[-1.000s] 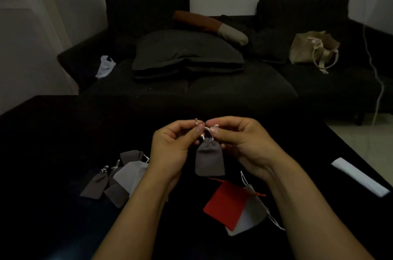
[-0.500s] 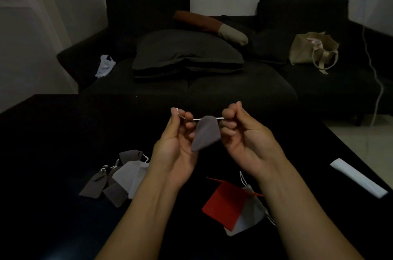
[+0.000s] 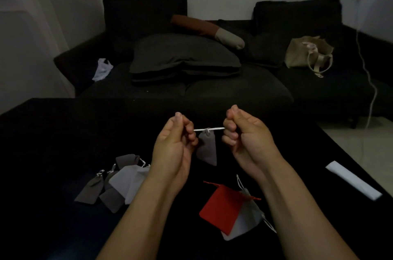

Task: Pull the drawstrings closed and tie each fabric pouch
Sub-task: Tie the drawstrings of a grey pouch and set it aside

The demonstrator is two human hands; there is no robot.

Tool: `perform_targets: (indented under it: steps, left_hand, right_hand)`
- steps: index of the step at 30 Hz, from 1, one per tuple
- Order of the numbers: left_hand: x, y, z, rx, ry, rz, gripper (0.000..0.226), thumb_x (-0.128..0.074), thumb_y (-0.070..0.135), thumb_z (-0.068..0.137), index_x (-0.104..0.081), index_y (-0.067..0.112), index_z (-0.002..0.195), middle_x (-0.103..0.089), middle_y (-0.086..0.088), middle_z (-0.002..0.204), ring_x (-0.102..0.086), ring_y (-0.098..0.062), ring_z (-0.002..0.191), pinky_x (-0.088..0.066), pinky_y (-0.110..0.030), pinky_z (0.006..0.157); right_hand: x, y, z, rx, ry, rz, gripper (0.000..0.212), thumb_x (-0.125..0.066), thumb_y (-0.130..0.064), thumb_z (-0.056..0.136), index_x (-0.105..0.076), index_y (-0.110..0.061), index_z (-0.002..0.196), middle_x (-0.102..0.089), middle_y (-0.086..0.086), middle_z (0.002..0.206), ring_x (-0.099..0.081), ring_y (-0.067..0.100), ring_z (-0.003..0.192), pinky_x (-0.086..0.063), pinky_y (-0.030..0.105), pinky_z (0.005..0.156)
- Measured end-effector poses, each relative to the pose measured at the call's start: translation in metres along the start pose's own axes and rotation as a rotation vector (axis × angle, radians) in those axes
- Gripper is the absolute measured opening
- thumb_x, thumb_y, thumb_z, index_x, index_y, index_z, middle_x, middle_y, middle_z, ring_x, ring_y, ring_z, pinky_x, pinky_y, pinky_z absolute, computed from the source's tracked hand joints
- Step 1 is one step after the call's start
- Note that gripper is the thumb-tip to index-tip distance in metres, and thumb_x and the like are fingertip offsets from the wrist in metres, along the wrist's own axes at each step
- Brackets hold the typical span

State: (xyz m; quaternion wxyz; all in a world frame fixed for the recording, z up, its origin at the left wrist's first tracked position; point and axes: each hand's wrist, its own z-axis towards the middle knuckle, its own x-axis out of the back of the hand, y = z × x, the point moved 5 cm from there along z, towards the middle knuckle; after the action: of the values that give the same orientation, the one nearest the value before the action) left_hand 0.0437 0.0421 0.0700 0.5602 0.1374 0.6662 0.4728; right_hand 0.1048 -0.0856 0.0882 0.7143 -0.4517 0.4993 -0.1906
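A small grey pouch hangs in the air from a white drawstring stretched taut and level between my hands. My left hand pinches the string's left end, my right hand grips the right end. The pouch's neck is gathered tight under a small knot. On the black table, at the left, lies a heap of grey and white pouches. At the lower right a red pouch lies over a pale grey pouch.
A white folded strip lies near the table's right edge. Behind the table stands a dark sofa with a grey cushion, a brown bolster, a beige tote bag and a white plastic bag. A white cable hangs at the right.
A second ago both hands were close together, working the strings above the pouch's neck. They have since moved apart, pulling the drawstring taut, and the pouch has swung and tilted beneath it.
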Motion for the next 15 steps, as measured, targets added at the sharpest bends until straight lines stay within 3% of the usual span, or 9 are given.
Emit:
perform_targets:
  steps: [4, 9, 12, 15]
  left_hand:
    - [0.002, -0.0005, -0.0031, 0.028, -0.05, 0.022, 0.029, -0.041, 0.027, 0.103, -0.057, 0.014, 0.082, -0.05, 0.001, 0.065, -0.046, -0.008, 0.059, -0.041, -0.021, 0.06]
    - [0.0021, 0.0003, -0.0063, 0.038, -0.044, 0.047, 0.024, -0.046, 0.028, 0.1, -0.059, 0.012, 0.088, -0.049, 0.001, 0.062, -0.046, -0.008, 0.058, -0.041, -0.023, 0.059]
    - [0.0015, 0.001, -0.0078, 0.002, -0.053, 0.147, 0.011, -0.055, 0.011, 0.094, -0.059, 0.013, 0.084, -0.049, 0.001, 0.063, -0.047, -0.008, 0.056, -0.042, -0.02, 0.054]
    - [0.0068, 0.0063, -0.0095, -0.094, -0.075, 0.435, 0.018, -0.06, -0.006, 0.088, -0.061, 0.012, 0.091, -0.058, 0.002, 0.064, -0.059, -0.01, 0.058, -0.051, -0.022, 0.056]
  right_hand:
    - [0.002, -0.0011, 0.0008, 0.059, -0.028, -0.36, 0.026, -0.052, -0.022, 0.1, -0.068, -0.004, 0.091, -0.044, 0.001, 0.057, -0.036, 0.008, 0.046, -0.03, 0.019, 0.043]
    - [-0.0022, -0.0066, -0.006, 0.141, -0.147, -0.913, 0.015, -0.071, -0.03, 0.089, -0.077, -0.017, 0.09, -0.062, 0.009, 0.066, -0.049, 0.012, 0.057, -0.04, 0.024, 0.054]
    - [0.0012, -0.0087, -0.0055, 0.162, -0.161, -1.182, 0.011, -0.071, -0.031, 0.088, -0.078, -0.022, 0.089, -0.072, -0.006, 0.071, -0.06, -0.001, 0.06, -0.044, 0.016, 0.059]
    - [0.0063, -0.0083, -0.0073, 0.093, -0.191, -1.397, 0.011, -0.068, -0.029, 0.091, -0.077, -0.026, 0.086, -0.071, -0.01, 0.075, -0.063, -0.003, 0.066, -0.046, 0.016, 0.061]
